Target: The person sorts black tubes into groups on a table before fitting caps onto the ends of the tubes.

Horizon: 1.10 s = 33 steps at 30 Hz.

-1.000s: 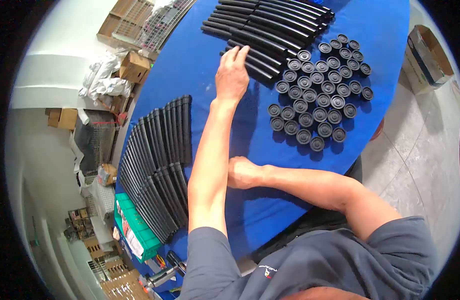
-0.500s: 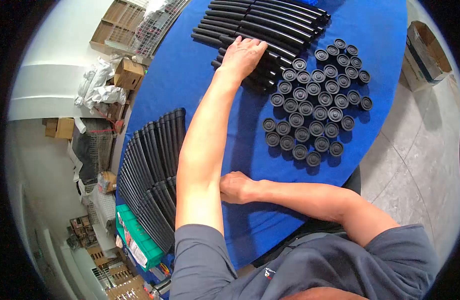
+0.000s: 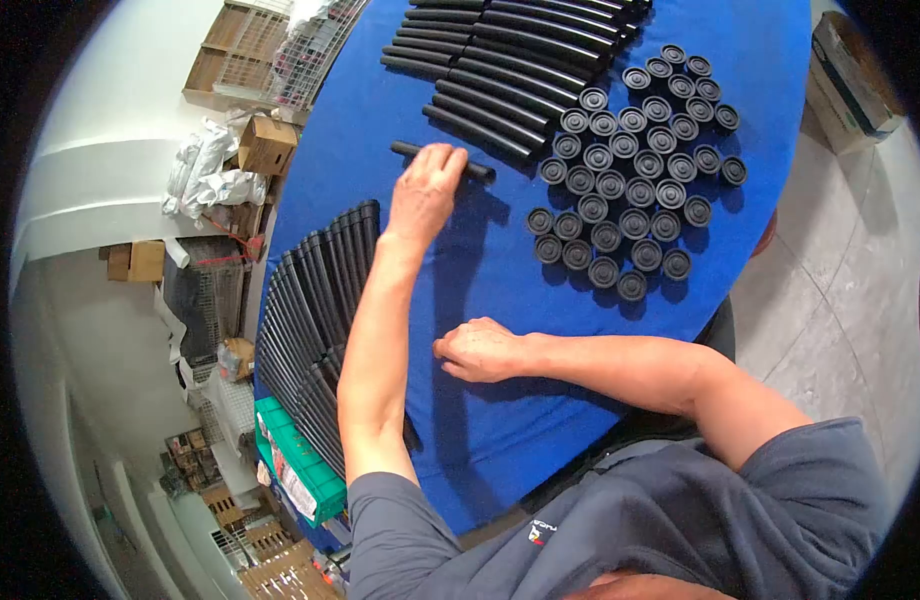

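My left hand is closed over a short black tube, held above the blue cloth. Both ends of the tube stick out past the fingers. Just beyond lie rows of loose black tubes, side by side. My right hand is curled near the table's front edge, and its fingers hide whatever it may hold. Round black caps with ringed tops are spread to the right of the tubes. On the left, a fan of black tubes with wider end pieces lies beside my left forearm.
A blue cloth covers the table. At its left edge sits a green bin with papers in it. A cardboard box stands on the floor to the right. Boxes and wire racks line the left side.
My left hand has drawn back from the tube rows toward me, bringing one tube away with it. My right hand stays curled near the front edge, and the view has shifted slightly.
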Tool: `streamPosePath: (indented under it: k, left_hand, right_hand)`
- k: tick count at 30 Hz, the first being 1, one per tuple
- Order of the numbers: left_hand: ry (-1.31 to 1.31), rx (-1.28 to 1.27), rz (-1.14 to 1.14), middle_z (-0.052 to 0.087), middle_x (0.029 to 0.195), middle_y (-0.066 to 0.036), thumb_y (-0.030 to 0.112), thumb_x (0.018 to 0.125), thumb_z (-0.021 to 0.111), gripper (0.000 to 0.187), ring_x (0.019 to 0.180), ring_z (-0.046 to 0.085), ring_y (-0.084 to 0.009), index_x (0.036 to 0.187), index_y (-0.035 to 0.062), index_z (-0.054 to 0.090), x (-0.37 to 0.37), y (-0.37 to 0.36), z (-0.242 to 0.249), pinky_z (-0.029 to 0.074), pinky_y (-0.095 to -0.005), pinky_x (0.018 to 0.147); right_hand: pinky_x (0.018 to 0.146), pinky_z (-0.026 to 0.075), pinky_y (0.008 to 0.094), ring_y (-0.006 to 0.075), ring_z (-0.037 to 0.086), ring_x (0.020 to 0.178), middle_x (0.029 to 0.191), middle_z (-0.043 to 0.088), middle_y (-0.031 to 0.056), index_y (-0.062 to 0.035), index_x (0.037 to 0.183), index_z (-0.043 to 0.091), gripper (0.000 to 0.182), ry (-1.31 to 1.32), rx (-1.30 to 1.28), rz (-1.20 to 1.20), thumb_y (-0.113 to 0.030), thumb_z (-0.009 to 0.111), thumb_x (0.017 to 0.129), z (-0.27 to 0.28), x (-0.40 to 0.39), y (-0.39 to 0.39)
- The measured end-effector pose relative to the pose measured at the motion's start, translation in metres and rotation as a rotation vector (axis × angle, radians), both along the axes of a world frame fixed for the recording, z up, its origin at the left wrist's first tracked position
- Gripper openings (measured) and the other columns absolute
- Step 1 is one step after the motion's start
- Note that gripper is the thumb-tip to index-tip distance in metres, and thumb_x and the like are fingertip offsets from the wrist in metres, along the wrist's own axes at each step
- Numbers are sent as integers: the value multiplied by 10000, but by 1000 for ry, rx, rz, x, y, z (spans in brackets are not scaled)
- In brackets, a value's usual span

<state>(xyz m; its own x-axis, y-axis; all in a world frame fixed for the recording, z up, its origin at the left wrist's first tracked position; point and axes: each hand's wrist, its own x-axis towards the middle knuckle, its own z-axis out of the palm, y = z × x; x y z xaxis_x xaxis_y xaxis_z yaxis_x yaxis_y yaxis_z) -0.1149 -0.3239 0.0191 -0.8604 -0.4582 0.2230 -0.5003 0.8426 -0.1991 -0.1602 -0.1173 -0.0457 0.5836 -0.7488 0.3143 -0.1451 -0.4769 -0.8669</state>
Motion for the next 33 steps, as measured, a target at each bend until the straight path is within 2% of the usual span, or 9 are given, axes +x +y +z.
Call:
streamPosePath:
  k: [2, 5, 8, 15, 19, 20, 24, 28, 33]
  left_hand:
    - [-19, 34, 1, 640, 1140, -129, 4, 848, 596, 298, 1158, 621, -320, 1141, 53, 628, 3, 13, -10, 538, -413, 985]
    - [35, 9, -19, 627, 1175, -139, 0, 850, 600, 305, 1201, 603, -324, 1148, 53, 639, -1, 16, -25, 535, -411, 1000]
    - [89, 39, 7, 613, 1191, -144, -16, 838, 611, 330, 1193, 603, -327, 1162, 46, 636, -15, 20, -30, 541, -411, 992]
    - [497, 155, 98, 628, 1148, -187, -39, 824, 585, 306, 1137, 609, -388, 1123, 22, 618, -41, 7, -37, 520, -438, 991]
    - [438, 156, 40, 590, 1400, -190, 132, 936, 552, 448, 1365, 494, -396, 1374, 36, 564, -66, -8, -36, 374, -507, 1157]
    - [368, 238, 96, 523, 1506, -168, 228, 992, 508, 506, 1446, 414, -391, 1471, 66, 512, -69, -12, -43, 263, -562, 1213]
    - [451, 321, 151, 537, 1487, -125, 278, 987, 525, 486, 1451, 397, -384, 1452, 138, 552, -73, -17, -57, 287, -633, 1180]
    - [451, 316, 143, 579, 1271, -110, 353, 983, 560, 427, 1297, 492, -341, 1387, 232, 633, -69, -17, -51, 282, -710, 1130]
    - [443, 303, 275, 562, 1299, -125, 409, 987, 575, 349, 1332, 465, -347, 1229, 203, 718, -63, -13, -54, 257, -731, 1128]
  right_hand:
    - [720, 558, 569, 445, 697, 819, 828, 705, 242, 9, 871, 635, 185, -15, -29, -9, -173, 605, 850, -2, 1, -1]
    - [755, 564, 543, 425, 700, 869, 909, 713, 239, 0, 1033, 662, 247, 81, 14, 51, -197, 634, 887, -3, 3, -4]
    - [736, 567, 569, 446, 705, 824, 840, 713, 249, 10, 908, 659, 198, 42, 21, 9, -172, 610, 848, 1, 1, -2]
    - [694, 570, 566, 452, 702, 791, 822, 709, 253, -9, 940, 684, 196, 37, 6, -2, -177, 621, 862, -3, 1, -2]
    - [641, 565, 559, 454, 688, 717, 767, 694, 243, -21, 896, 668, 159, -84, -44, -65, -172, 624, 871, -13, 6, -1]
    - [630, 563, 557, 454, 684, 700, 752, 689, 240, -26, 884, 663, 150, -120, -58, -93, -170, 625, 872, -16, 8, 0]
    - [619, 555, 558, 456, 678, 702, 750, 686, 231, -38, 868, 654, 127, -138, -126, -90, -164, 640, 859, -29, 14, 0]
    - [616, 554, 556, 456, 682, 736, 779, 692, 228, -46, 883, 661, 121, -111, -92, -83, -162, 649, 851, -25, 12, -1]
    - [621, 556, 552, 452, 686, 757, 811, 698, 228, -44, 893, 665, 126, -69, -70, -46, -161, 653, 847, -15, 3, 0]
